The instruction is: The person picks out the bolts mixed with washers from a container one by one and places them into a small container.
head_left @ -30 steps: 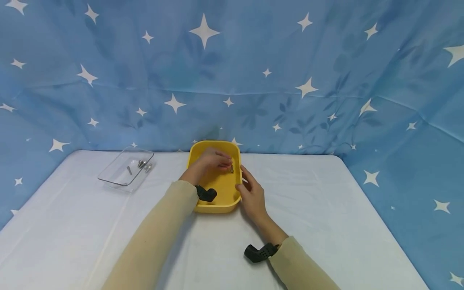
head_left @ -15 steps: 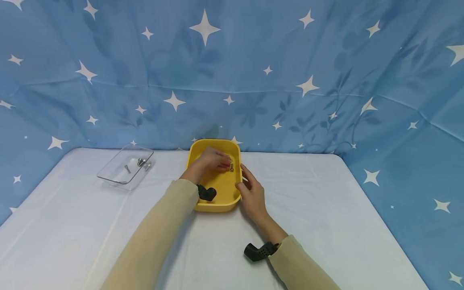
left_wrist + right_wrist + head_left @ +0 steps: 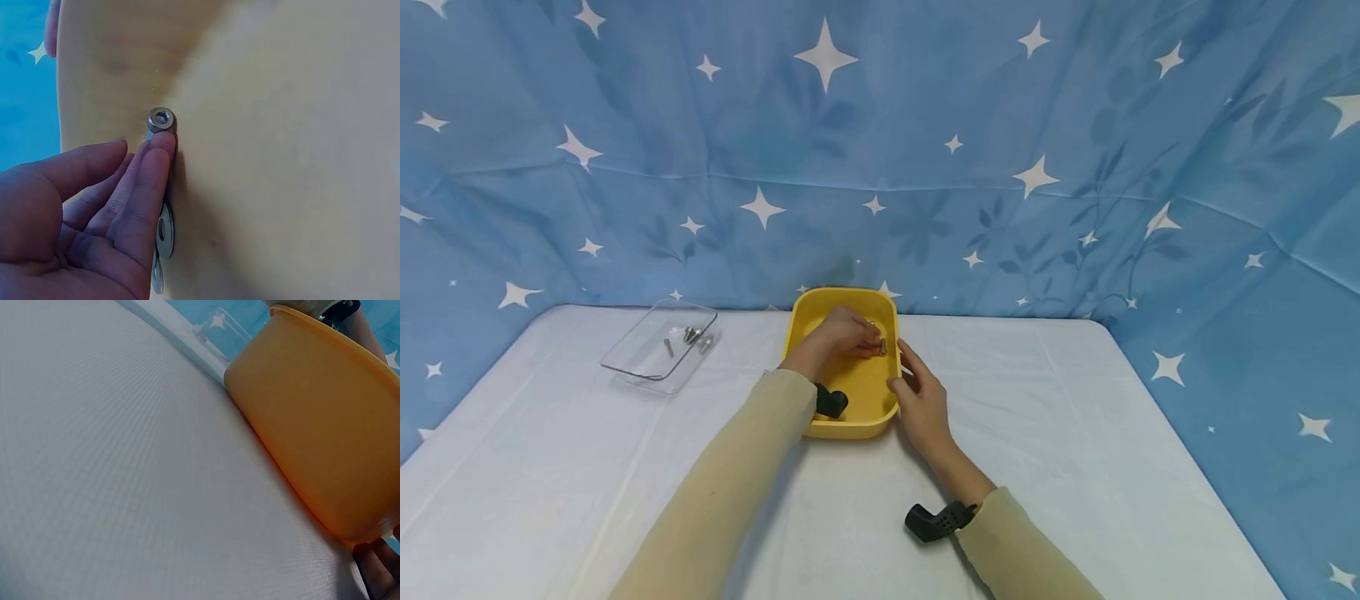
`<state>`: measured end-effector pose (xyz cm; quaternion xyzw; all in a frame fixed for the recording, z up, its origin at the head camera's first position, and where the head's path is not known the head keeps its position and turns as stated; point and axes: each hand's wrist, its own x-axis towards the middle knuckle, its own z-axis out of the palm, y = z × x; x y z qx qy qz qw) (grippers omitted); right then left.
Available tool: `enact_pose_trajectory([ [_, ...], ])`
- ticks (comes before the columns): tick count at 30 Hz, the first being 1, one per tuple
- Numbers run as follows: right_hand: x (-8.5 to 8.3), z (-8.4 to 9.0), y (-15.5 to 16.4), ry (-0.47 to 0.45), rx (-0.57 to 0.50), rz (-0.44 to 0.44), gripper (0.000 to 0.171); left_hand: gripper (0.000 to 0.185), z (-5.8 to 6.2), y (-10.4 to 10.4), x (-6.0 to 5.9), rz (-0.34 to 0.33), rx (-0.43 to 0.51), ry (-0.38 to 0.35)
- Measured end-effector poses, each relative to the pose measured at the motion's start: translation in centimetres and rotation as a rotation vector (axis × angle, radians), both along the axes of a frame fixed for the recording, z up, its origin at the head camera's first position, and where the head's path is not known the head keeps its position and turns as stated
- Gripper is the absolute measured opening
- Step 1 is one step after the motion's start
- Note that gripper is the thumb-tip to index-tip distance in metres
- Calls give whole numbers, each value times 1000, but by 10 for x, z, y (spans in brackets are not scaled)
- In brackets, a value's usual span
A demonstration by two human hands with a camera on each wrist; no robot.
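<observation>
A yellow plastic tub (image 3: 850,430) stands near the back of the table. My left hand (image 3: 846,333) reaches into it, fingertips against a socket-head bolt (image 3: 161,119). In the left wrist view the thumb stays apart from the bolt, and the fingers lie nearly straight alongside it. Two flat washers (image 3: 165,230) show just past those fingers, partly covered by them. My right hand (image 3: 921,408) holds the tub's right side, thumb over the rim and fingers outside. Only a few of its fingertips (image 3: 378,569) appear in the right wrist view, low by the tub's wall.
To the left on the white-covered table (image 3: 1037,433) is a clear rectangular container (image 3: 640,377) with several small metal fasteners (image 3: 692,335) in it. A blue star-patterned curtain (image 3: 880,150) hangs behind the table's far edge.
My left hand has shifted slightly to the right inside the tub, and the bolt has moved a little the same way. My right hand keeps its place on the rim.
</observation>
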<state>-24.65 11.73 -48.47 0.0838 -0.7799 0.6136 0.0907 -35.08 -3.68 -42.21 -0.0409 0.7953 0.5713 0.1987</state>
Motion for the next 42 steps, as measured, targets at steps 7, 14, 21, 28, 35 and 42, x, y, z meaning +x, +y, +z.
enact_pose_trajectory([
  [7, 0, -3, 0, 7, 0, 5, 60, 31, -1, 0, 1, -7, 8, -9],
  [14, 0, -4, 1, 23, -22, 9, 59, 29, -3, 2, -1, -19, 2, -20],
  [21, 2, -2, 1, 20, 2, 3, 60, 26, -3, 2, -2, -26, 3, -40],
  [28, 2, -1, 1, 30, 13, 2, 61, 25, -2, 3, -3, -21, 20, -53],
  [35, 1, 1, 1, 14, 16, -5, 60, 22, -2, 4, -3, -10, 34, -89],
  [42, 1, 4, 0, 1, 13, -1, 60, 23, 2, 3, -2, -19, 32, -95],
])
